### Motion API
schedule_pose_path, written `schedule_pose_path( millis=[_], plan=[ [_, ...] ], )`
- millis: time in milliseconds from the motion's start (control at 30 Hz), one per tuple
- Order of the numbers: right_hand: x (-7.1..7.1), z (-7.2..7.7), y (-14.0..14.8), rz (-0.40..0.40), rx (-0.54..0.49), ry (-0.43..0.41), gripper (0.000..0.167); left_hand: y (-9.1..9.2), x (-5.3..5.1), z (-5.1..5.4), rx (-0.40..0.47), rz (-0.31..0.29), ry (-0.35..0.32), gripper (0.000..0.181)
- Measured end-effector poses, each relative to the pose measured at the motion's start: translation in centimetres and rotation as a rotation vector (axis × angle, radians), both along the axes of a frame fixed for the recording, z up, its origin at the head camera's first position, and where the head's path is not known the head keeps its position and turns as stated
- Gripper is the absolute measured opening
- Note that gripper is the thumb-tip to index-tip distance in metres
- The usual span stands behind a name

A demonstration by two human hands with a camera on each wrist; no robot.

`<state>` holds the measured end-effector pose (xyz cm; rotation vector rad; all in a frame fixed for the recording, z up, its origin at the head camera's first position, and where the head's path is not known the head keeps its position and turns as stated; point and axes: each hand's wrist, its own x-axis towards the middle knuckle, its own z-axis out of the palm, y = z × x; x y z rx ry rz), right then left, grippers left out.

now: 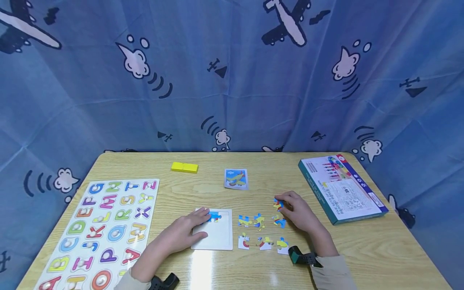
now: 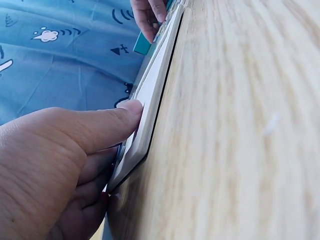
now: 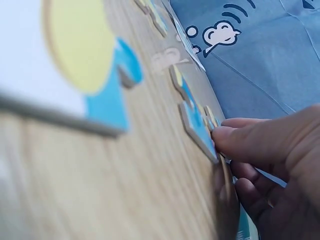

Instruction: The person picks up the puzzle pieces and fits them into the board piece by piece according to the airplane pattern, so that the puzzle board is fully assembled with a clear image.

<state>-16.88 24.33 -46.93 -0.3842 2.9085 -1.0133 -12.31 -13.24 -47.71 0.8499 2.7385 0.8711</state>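
Note:
A white square puzzle tray (image 1: 212, 240) lies on the table, with blue puzzle pieces (image 1: 215, 216) at its upper edge. The left hand (image 1: 183, 233) rests on the tray's left side; in the left wrist view its thumb lies on the tray frame (image 2: 150, 112). The right hand (image 1: 299, 213) has its thumb and index finger at a blue, red and yellow piece (image 1: 278, 204), upper right of the loose pieces. In the right wrist view the right hand (image 3: 275, 160) pinches at that piece, partly hidden. Below it lies another loose piece (image 3: 196, 127). Several loose pieces (image 1: 244, 220) form two rows right of the tray.
A picture card with an airplane (image 1: 236, 179) lies behind the tray. Yellow blocks (image 1: 185, 167) are at the back. An alphabet board (image 1: 105, 225) covers the left side, and a flat box (image 1: 342, 189) lies at the right. A blue curtain (image 1: 232, 80) hangs behind the table.

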Motion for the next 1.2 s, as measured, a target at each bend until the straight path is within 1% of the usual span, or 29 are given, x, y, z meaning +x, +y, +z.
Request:
schedule_pose_path(
  millis=[133, 367, 533, 833, 1000, 1200],
  plan=[
    [-0.1, -0.1, 0.0, 0.0, -0.003, -0.002, 0.035, 0.0, 0.0, 0.0, 0.006, 0.001, 0.006, 0.053],
    [-0.3, -0.2, 0.0, -0.009, -0.007, -0.005, 0.033, 0.0, 0.0, 0.2, 0.011, 0.003, -0.003, 0.052],
    [-0.1, 0.2, -0.2, -0.026, 0.021, -0.009, 0.032, 0.0, 0.0, 0.3, 0.013, 0.002, -0.004, 0.053],
    [0.1, 0.7, -0.5, -0.053, 0.027, -0.024, 0.031, 0.0, 0.0, 0.2, 0.012, 0.001, -0.003, 0.053],
    [0.3, 1.1, -1.0, -0.028, 0.005, 0.0, 0.032, 0.0, 0.0, 0.2, 0.011, -0.001, -0.004, 0.053],
    [0.6, 1.7, -2.5, 0.025, -0.002, 0.039, 0.033, 0.1, 0.0, 0.3, 0.003, 0.002, -0.024, 0.054]
  ],
)
